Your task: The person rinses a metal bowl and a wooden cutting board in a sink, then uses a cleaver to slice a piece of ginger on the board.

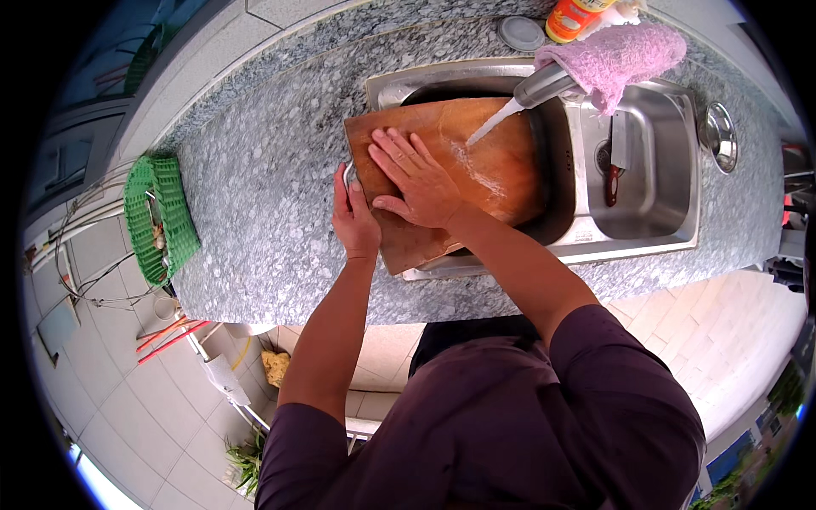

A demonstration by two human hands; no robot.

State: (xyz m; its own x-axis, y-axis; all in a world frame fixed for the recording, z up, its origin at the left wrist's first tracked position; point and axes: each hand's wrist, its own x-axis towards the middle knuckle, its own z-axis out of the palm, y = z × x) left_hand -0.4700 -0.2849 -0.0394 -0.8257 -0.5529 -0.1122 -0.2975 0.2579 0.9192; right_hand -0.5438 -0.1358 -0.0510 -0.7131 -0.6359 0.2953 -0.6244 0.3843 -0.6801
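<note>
A wooden cutting board [440, 127] lies slanted over the left basin [561, 191] of a steel double sink, its left end resting past the rim. My left hand [356, 220] grips that end at a metal handle [347, 175]. Flat on the board's upper face rests my right hand [417, 182], thumb spread and fingers slightly apart. Water [494, 124] runs from the faucet [545, 86] onto the wood and splashes to the right of this hand. A pink cloth [618, 57] is draped over the faucet. The board hides most of the left basin.
A cleaver [617, 153] with a wooden handle lies in the right basin [663, 191]. A steel bowl [720, 137] stands right of the sink. Behind are a round lid [521, 33] and an orange-yellow bottle [570, 19]. A green basket [169, 217] sits at the granite counter's [268, 191] left end.
</note>
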